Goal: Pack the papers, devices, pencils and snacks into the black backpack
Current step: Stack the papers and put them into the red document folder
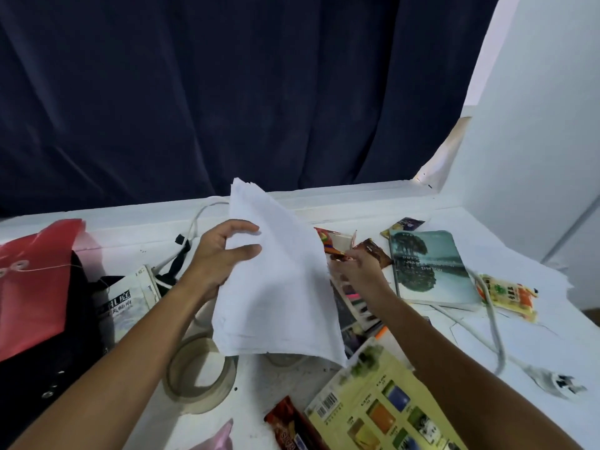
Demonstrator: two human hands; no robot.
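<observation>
My left hand (220, 258) grips a stack of white papers (276, 287) by its left edge and holds it tilted up above the table. My right hand (357, 269) reaches in behind the papers' right edge, fingers curled at the stack; its fingertips are partly hidden. The black backpack (48, 358) lies open at the left, with a red folder (29, 287) and a book (126, 297) sticking out of it. Snack packets lie around: a brown packet (376, 253), a yellow-orange packet (509, 297), a red-brown packet (289, 427).
A teal book (428, 267) lies right of my hands, a yellow booklet (383, 407) in front. A tape roll (198, 375) sits under my left arm. A white cable with a plug (558, 381) runs along the right. Dark curtain behind the white table (535, 326).
</observation>
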